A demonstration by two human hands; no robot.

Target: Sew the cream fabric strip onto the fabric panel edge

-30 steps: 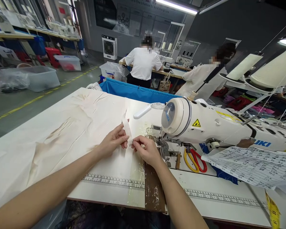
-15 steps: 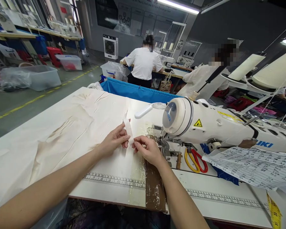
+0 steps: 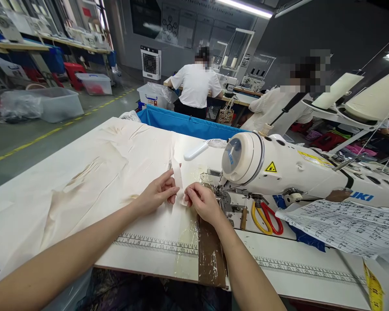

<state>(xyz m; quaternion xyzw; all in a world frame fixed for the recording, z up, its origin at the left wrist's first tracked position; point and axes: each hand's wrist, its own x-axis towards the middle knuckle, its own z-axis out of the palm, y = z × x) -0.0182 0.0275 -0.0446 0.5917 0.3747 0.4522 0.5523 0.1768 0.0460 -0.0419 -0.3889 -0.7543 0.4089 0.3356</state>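
The left hand comes in from the near left, its forearm slanting across the pale fabric, palm turned toward the right, thumb laid against the fingers. It grips a narrow white strip between the thumb and the fingers behind. The right hand reaches in from the near edge, knuckles up and wrist bent inward, thumb and forefinger pinching the strip's lower end. The two hands are close together, apart from each other, with the strip between them, over the middle of the white surface, just left of the sewing machine.

The strip's near tip is covered by the right fingertips; its upper part runs toward the far edge and is hard to tell from the white beneath. The left hand's lower fingers are partly hidden behind its thumb. Both forearms are cut off by the bottom of the view.

The pale fabric lies creased from the far left corner down along the left edge, partly covered by the left forearm. A printed ruler follows the near edge, broken by a brown patch and the right forearm. Scissors show only their handle loops, beside the machine. A printed sheet and a yellow measuring tape lie farther right, the tape's lower end out of view. Beyond the far edge hangs blue cloth, with two people seated past it.
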